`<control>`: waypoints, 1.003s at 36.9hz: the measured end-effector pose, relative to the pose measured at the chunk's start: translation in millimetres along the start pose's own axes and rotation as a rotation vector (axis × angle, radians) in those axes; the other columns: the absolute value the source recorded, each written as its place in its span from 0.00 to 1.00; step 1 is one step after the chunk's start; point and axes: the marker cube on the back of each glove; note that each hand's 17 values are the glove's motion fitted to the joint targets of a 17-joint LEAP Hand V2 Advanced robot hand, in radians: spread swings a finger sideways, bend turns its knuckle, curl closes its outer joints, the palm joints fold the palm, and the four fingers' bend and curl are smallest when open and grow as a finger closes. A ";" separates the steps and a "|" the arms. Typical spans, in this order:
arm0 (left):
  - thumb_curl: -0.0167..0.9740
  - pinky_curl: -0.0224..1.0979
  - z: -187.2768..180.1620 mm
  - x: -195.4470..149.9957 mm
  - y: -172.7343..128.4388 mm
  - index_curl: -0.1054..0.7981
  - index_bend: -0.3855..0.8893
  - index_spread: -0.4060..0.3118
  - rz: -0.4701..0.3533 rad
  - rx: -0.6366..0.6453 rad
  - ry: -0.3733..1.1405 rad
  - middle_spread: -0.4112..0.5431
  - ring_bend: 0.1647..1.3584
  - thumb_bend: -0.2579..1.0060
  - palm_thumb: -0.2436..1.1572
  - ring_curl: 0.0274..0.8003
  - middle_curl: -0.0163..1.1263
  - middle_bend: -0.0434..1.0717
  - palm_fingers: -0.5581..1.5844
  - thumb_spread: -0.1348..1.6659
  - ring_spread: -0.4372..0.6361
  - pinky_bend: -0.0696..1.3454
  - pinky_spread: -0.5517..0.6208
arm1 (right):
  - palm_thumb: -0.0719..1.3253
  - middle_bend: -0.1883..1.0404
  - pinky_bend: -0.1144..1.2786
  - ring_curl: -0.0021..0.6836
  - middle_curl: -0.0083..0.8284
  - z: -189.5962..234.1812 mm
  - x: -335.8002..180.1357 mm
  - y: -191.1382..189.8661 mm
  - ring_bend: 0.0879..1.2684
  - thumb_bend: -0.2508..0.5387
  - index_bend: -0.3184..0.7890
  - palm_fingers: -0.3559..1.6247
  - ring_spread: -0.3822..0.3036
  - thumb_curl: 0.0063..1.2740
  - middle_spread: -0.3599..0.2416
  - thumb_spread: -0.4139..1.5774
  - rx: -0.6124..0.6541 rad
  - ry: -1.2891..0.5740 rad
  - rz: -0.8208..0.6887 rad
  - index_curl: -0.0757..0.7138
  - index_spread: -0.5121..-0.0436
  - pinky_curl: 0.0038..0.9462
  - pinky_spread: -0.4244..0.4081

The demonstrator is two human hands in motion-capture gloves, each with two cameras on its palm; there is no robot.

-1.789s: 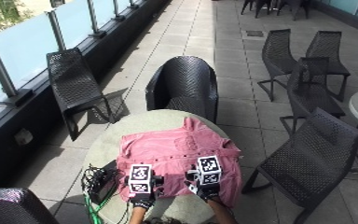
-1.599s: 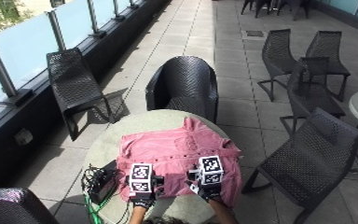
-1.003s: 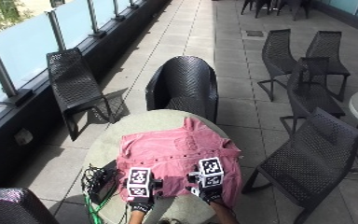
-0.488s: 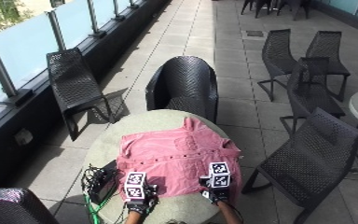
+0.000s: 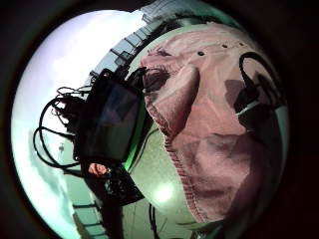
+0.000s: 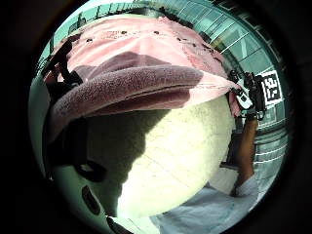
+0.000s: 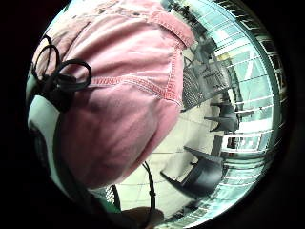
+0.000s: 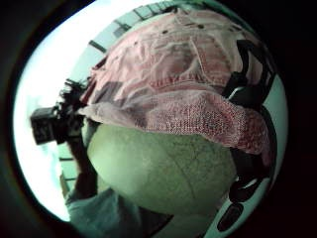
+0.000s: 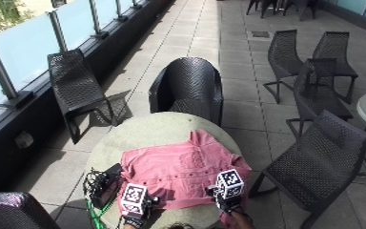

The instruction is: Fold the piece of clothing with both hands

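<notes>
Both hands gripping pink shirt, no legible writing

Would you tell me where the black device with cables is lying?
In the outside view, the black device lies on the round table, at the person's left, just beside the pink shirt.

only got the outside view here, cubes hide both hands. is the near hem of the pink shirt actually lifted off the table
Observer: Yes. In the left thumb side palm view the pink shirt has its near hem raised over bare round table.
Operator: right side too
Observer: Yes, the right thumb side view shows that hem lifted as well.
Operator: what's the black thing left of the shirt
Observer: A black device with tangled cables, lying beside the shirt's edge.
</notes>
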 end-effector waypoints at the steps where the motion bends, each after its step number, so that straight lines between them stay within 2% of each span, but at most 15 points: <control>1: 0.39 0.35 -7.9 0.7 9.4 0.50 0.54 0.20 0.021 -0.038 0.032 0.16 0.36 0.28 0.66 0.38 0.37 0.29 0.82 0.76 0.17 0.30 0.32 | 0.65 0.43 0.32 0.43 0.46 -6.3 -1.3 8.0 0.34 0.56 0.61 0.74 0.29 0.24 0.25 0.86 -0.045 -0.015 -0.027 0.51 0.39 0.29 0.50; 4: 0.39 0.36 -33.1 0.7 32.2 0.50 0.50 0.16 0.098 -0.172 0.126 0.11 0.37 0.27 0.67 0.40 0.40 0.38 0.87 0.77 0.12 0.29 0.28 | 0.65 0.51 0.31 0.51 0.51 -34.0 -8.4 32.2 0.43 0.54 0.53 0.83 0.23 0.23 0.21 0.86 -0.214 -0.082 -0.120 0.53 0.42 0.31 0.41; 6: 0.39 0.37 -49.1 -2.0 38.7 0.51 0.48 0.15 0.148 -0.248 0.168 0.09 0.38 0.27 0.67 0.42 0.42 0.42 0.89 0.77 0.09 0.29 0.25 | 0.65 0.54 0.31 0.55 0.53 -53.2 -11.4 37.8 0.47 0.53 0.48 0.86 0.22 0.22 0.21 0.86 -0.297 -0.122 -0.172 0.53 0.43 0.32 0.37; 10: 0.39 0.37 -78.6 -6.9 32.8 0.52 0.45 0.13 0.197 -0.305 0.196 0.06 0.43 0.26 0.68 0.45 0.44 0.45 0.90 0.78 0.06 0.29 0.22 | 0.65 0.57 0.34 0.60 0.56 -81.9 -7.9 15.9 0.52 0.52 0.44 0.88 0.20 0.22 0.21 0.87 -0.333 -0.171 -0.206 0.53 0.44 0.34 0.29; 13: 0.38 0.38 -102.9 -15.7 -1.4 0.53 0.44 0.12 0.138 -0.270 0.136 0.05 0.48 0.26 0.69 0.48 0.45 0.47 0.91 0.78 0.04 0.30 0.20 | 0.66 0.58 0.36 0.63 0.57 -104.2 -3.5 -20.4 0.55 0.52 0.41 0.88 0.21 0.21 0.21 0.87 -0.291 -0.205 -0.166 0.53 0.45 0.36 0.24; 16: 0.38 0.39 -117.2 -33.0 -65.1 0.53 0.43 0.11 0.026 -0.220 0.017 0.04 0.52 0.26 0.69 0.51 0.46 0.50 0.91 0.79 0.03 0.31 0.19 | 0.67 0.58 0.40 0.65 0.58 -147.5 -8.0 -63.2 0.58 0.50 0.40 0.88 0.21 0.21 0.21 0.87 -0.233 -0.241 -0.076 0.52 0.44 0.38 0.19; 19: 0.38 0.40 -113.2 -46.9 -122.7 0.54 0.43 0.11 -0.058 -0.222 -0.067 0.04 0.57 0.25 0.70 0.54 0.47 0.51 0.91 0.80 0.03 0.32 0.18 | 0.68 0.59 0.43 0.66 0.58 -172.4 -10.9 -98.8 0.60 0.49 0.40 0.88 0.20 0.21 0.21 0.84 -0.282 -0.241 0.049 0.52 0.45 0.40 0.16; 22: 0.37 0.41 -95.3 -55.9 -166.6 0.55 0.44 0.11 -0.112 -0.286 -0.074 0.04 0.60 0.25 0.71 0.56 0.47 0.53 0.90 0.80 0.03 0.32 0.18 | 0.69 0.58 0.45 0.67 0.58 -161.9 -4.6 -146.5 0.62 0.47 0.42 0.88 0.21 0.21 0.21 0.82 -0.351 -0.173 0.159 0.52 0.45 0.41 0.14; 24: 0.37 0.41 -95.3 -53.8 -173.8 0.56 0.44 0.11 -0.132 -0.374 -0.041 0.03 0.61 0.25 0.71 0.57 0.48 0.54 0.90 0.80 0.03 0.33 0.17 | 0.69 0.58 0.45 0.68 0.58 -145.8 -1.8 -179.1 0.63 0.45 0.42 0.88 0.22 0.21 0.22 0.81 -0.381 -0.112 0.188 0.53 0.44 0.41 0.14; 27: 0.37 0.41 -107.9 -46.0 -162.0 0.58 0.47 0.10 -0.171 -0.494 -0.008 0.04 0.63 0.25 0.71 0.59 0.48 0.54 0.87 0.81 0.04 0.30 0.19 | 0.67 0.58 0.46 0.68 0.58 -118.9 -1.8 -214.4 0.63 0.40 0.43 0.88 0.22 0.21 0.22 0.79 -0.419 -0.063 0.189 0.54 0.43 0.42 0.13; 32: 0.36 0.41 -92.1 -46.7 -156.6 0.61 0.48 0.10 -0.218 -0.582 -0.003 0.05 0.61 0.24 0.72 0.59 0.48 0.53 0.84 0.83 0.05 0.26 0.22 | 0.64 0.62 0.46 0.69 0.59 -92.9 -5.0 -234.8 0.63 0.33 0.44 0.89 0.22 0.20 0.22 0.77 -0.481 -0.046 0.180 0.55 0.42 0.43 0.12; 37: 0.35 0.40 -90.2 -52.1 -159.1 0.62 0.48 0.10 -0.275 -0.497 -0.033 0.06 0.60 0.24 0.72 0.59 0.48 0.52 0.85 0.84 0.06 0.24 0.23 | 0.64 0.64 0.46 0.69 0.60 -100.1 -7.7 -224.3 0.63 0.30 0.45 0.89 0.23 0.20 0.23 0.75 -0.417 -0.057 0.177 0.57 0.41 0.43 0.12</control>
